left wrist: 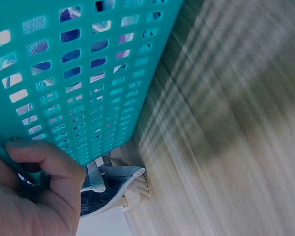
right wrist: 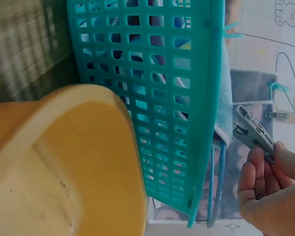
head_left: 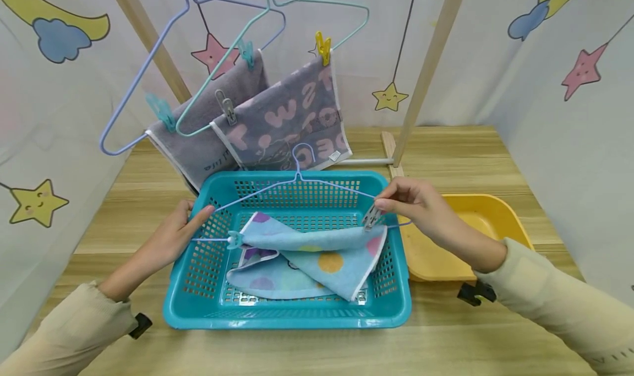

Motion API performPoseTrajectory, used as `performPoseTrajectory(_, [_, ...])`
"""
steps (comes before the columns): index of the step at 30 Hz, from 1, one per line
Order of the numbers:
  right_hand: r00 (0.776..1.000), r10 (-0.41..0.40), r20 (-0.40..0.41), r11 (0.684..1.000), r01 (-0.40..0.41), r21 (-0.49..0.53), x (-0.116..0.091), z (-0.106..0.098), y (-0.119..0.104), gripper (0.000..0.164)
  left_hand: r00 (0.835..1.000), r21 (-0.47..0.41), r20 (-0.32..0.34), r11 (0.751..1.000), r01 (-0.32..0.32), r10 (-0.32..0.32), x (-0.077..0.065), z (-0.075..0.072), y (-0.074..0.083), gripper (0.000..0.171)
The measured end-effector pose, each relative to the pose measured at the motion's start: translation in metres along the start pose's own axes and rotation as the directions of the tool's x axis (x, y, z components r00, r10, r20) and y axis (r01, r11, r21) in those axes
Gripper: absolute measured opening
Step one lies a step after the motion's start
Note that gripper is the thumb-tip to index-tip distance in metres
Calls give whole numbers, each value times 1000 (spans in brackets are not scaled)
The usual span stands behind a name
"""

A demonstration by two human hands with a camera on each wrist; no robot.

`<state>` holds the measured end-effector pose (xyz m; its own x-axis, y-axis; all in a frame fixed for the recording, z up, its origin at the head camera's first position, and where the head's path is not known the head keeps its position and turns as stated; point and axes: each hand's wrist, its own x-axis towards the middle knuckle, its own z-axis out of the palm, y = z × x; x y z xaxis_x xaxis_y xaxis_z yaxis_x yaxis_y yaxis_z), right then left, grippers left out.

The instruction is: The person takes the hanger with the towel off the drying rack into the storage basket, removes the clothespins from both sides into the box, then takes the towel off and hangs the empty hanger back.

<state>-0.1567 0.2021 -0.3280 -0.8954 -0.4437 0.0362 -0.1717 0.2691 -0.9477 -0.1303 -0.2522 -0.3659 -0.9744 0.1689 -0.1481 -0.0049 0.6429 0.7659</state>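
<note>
My left hand (head_left: 173, 230) grips the left end of a blue clothes hanger (head_left: 298, 172) together with the rim of a teal basket (head_left: 287, 323). In the left wrist view its fingers curl round that rim. Over the hanger's bottom bar is folded a light blue towel (head_left: 302, 241) with coloured dots, and a teal clothespin (head_left: 235, 239) sits at its left end. Between thumb and fingers, my right hand (head_left: 413, 200) pinches a grey clothespin (right wrist: 255, 132). The pin's tip is right at the towel's top edge, near the right corner.
Behind the basket, two grey towels (head_left: 292, 120) hang by clothespins from a blue hanger (head_left: 148, 62) and a green hanger (head_left: 228, 51). A yellow tub (head_left: 500, 211) stands right of the basket. Wooden posts (head_left: 436, 51) rise at the back, before a patterned curtain.
</note>
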Motion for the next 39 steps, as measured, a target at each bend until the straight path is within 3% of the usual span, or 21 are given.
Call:
performPoseTrajectory(11, [997, -16, -73, 997, 10, -75, -7, -11, 2, 23, 1000, -9, 11, 1000, 3, -3, -4, -1, 1, 52])
performPoseTrajectory(17, [990, 37, -134, 998, -30, 48, -13, -25, 1, 25, 1000, -3, 5, 1000, -7, 7, -4, 0, 1, 51])
performPoseTrajectory(24, [975, -22, -220, 982, 62, 179, -21, -44, 4, 14, 1000, -8, 11, 1000, -4, 4, -3, 0, -1, 48])
performPoseTrajectory(39, [957, 3, -291, 957, 81, 277, -33, -67, 24, 18, 999, -5, 29, 1000, 18, -18, -2, -3, 4, 51])
